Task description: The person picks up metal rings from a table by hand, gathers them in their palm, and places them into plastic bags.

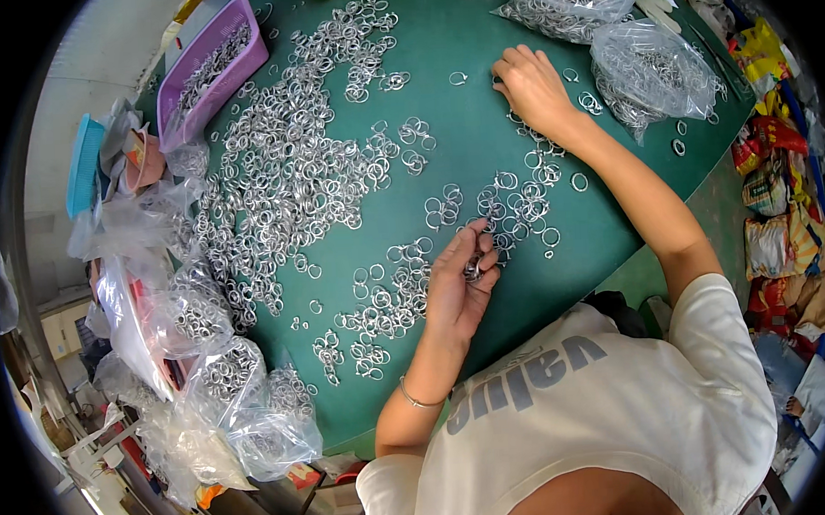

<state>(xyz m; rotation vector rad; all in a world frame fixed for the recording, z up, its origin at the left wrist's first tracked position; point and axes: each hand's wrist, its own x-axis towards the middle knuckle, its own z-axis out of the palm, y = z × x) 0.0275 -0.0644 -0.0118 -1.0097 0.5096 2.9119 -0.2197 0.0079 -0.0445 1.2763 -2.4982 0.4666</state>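
Left hand point(464, 278): fingers curled, gripping several round silver metal rings point(473, 270) near the middle of the green flat-topped table point(467, 131). Right hand point(532, 87): extended to the far right, fingers bent, fingertips down at the surface; whether they pinch a ring cannot be determined.

Obstructions: a broad silver ring heap point(279, 162) covers the left side; smaller clusters adjoin the left hand on both sides. A purple rectangular plastic basket point(229, 92) containing small metal parts stands far left. Filled transparent plastic bags point(264, 434) line the left edge; a clear bag of rings point(653, 74) sits to the right of the right hand.

Edges and room: the table's right edge runs diagonally beyond the right forearm. Open green surface extends between the heap and the right hand.
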